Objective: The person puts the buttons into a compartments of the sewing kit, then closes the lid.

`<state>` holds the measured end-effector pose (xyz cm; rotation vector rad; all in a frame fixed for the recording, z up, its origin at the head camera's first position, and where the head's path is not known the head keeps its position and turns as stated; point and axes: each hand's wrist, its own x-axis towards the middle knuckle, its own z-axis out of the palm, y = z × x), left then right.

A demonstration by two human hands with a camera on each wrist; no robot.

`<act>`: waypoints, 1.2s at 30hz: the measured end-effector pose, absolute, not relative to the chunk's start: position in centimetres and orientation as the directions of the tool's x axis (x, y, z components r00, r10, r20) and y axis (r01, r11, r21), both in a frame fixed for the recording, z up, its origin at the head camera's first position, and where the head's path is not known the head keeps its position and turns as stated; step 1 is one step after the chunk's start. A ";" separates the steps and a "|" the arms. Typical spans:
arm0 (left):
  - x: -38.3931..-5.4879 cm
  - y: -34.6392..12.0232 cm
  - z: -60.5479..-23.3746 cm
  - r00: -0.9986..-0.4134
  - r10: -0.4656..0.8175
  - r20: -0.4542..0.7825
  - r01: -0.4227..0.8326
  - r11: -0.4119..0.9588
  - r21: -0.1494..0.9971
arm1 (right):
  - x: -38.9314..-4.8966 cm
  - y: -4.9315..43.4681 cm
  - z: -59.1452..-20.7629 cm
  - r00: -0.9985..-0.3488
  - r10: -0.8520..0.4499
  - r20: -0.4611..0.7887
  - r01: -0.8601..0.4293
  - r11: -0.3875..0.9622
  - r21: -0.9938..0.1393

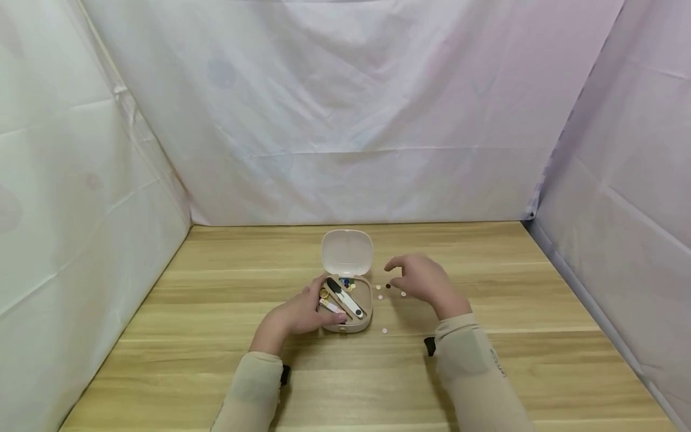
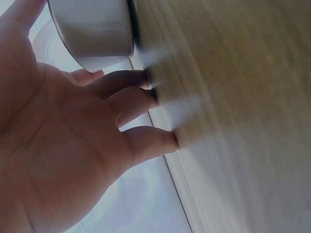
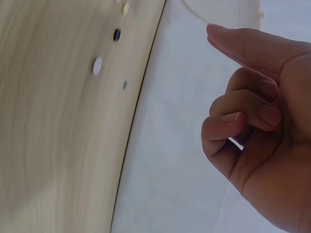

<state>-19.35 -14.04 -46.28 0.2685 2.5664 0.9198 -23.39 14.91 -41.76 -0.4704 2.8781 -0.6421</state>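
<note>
A beige sewing box [image 1: 364, 291] stands on the table with its see-through lid [image 1: 347, 252] raised at the back. My left hand [image 1: 301, 313] holds its left side, thumb over the front rim; in the left wrist view the other fingers [image 2: 150, 144] reach down to the tabletop beside the box [image 2: 95, 34]. Inside lie white-and-black thread snips [image 1: 349, 303], a gold ring-like piece [image 1: 324, 293] and small coloured buttons [image 1: 346, 282]. To the right, my right hand [image 1: 423, 279] hovers over loose buttons, thumb and forefinger apart, other fingers curled, nothing visible in it.
Several loose buttons are scattered right of the box, among them a black button [image 3: 117, 34], a white button [image 3: 97, 66] and a white button [image 1: 384, 330] nearer the front. The wooden table [image 1: 227, 300] is bordered by pale cloth walls [image 1: 345, 120] at the back and sides.
</note>
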 end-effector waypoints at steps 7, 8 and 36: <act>-19.2 -14.2 -46.2 -0.898 0.311 -0.310 0.045 0.767 0.640 | -23.9 16.4 -42.6 -0.940 -0.304 -0.154 -0.205 0.866 -0.455; -19.2 -14.2 -46.2 -0.899 0.311 -0.309 0.046 0.768 0.639 | -24.0 16.5 -42.7 -0.941 -0.300 -0.157 -0.201 0.870 -0.450; -19.2 -14.2 -45.9 -0.897 0.315 -0.310 0.042 0.758 0.651 | -24.4 16.2 -44.8 -0.949 -0.193 -0.251 -0.070 0.902 -0.427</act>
